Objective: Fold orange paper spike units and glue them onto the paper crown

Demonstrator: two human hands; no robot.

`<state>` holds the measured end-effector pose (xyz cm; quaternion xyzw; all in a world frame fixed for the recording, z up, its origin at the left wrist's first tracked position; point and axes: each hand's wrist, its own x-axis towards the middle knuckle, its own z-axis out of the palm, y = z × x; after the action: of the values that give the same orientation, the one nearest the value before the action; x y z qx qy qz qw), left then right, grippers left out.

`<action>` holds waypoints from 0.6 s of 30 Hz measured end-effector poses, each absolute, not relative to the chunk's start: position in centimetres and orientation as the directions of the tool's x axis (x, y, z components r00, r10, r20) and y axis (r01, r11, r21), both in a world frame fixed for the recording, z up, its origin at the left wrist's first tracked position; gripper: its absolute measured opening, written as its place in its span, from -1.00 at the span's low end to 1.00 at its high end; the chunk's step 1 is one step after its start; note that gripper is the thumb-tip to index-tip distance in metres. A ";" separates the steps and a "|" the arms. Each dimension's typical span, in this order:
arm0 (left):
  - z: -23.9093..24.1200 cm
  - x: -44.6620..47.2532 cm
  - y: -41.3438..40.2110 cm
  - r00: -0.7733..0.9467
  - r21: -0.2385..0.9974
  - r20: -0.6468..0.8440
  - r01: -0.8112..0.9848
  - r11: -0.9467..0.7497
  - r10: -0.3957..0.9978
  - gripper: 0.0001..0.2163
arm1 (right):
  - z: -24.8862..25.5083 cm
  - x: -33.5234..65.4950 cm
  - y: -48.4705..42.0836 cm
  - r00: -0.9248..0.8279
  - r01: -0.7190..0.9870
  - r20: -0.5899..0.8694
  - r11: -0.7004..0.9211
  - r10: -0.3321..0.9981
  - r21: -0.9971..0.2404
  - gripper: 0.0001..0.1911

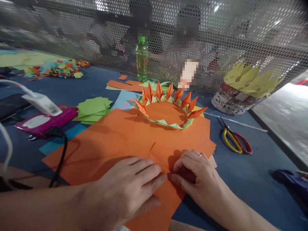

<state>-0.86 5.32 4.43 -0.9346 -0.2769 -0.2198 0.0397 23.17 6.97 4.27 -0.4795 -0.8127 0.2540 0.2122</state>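
My left hand (pixel 130 186) rests low over the large orange paper (pixel 115 138), its fingers held close together and the thumb tucked beneath. Facing it, my right hand (pixel 196 171) is curled, thumb against bent fingers, with a ring on one finger. The fingertips of both hands nearly meet. Whatever lies between them is hidden, or blends with the orange sheet. Beyond the hands, a ring of folded paper (pixel 163 123) lies on the sheet, with a pale green band and several orange points standing along its far side and ends.
Scissors (pixel 232 141) and a clear thin rod (pixel 240 122) lie at right, near a paper basket (pixel 232 101). A green bottle (pixel 141 61) stands by the mesh partition (pixel 168 61). Left are green paper squares (pixel 93 109), a magenta device (pixel 45 123), cables and paper scraps (pixel 60 68).
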 end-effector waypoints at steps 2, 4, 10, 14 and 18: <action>4.5 -0.9 5.3 0.751 0.044 0.425 0.540 -0.840 0.505 -0.65 | 4.2 23.1 6.8 -0.436 0.678 0.106 0.404 0.894 -0.614 -0.80; 4.5 -0.9 5.3 0.753 0.041 0.425 0.538 -0.842 0.503 -0.66 | 4.1 22.9 6.7 -0.430 0.683 0.102 0.396 0.897 -0.613 -0.80; 4.9 -0.6 5.3 0.745 0.070 0.396 0.559 -0.826 0.538 -0.67 | 4.4 23.0 6.8 -0.407 0.715 0.073 0.367 0.911 -0.595 -0.81; 4.9 -0.8 5.3 0.745 0.097 0.408 0.540 -0.836 0.528 -0.64 | 4.8 23.6 7.2 -0.408 0.735 0.005 0.332 0.913 -0.591 -0.82; 4.6 -1.0 5.3 0.744 0.102 0.407 0.539 -0.836 0.530 -0.60 | 4.8 24.1 7.8 -0.421 0.725 -0.030 0.316 0.907 -0.612 -0.86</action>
<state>-0.98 5.32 4.63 -0.9338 -0.2862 -0.2143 0.0109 24.14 7.83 4.84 -0.5131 -0.7949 0.2804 0.1621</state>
